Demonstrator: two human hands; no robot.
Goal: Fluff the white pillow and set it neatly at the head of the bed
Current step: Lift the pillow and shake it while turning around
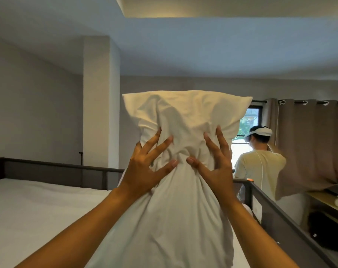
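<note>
The white pillow point(183, 117) stands upright in the air above the bed, its top edge level with the window. My left hand point(145, 167) and my right hand point(214, 165) squeeze its middle from both sides, fingers spread and thumbs pressed in so the cloth bunches between them. The pillow's lower part hangs loose towards me. The bed point(38, 206) with a white sheet lies below and to the left.
A dark rail point(54, 167) runs along the bed's far end and right side point(276, 215). Beyond it another person point(261, 163) with a headset stands at a window with brown curtains point(309, 144). A wooden shelf point(326, 202) is at the right.
</note>
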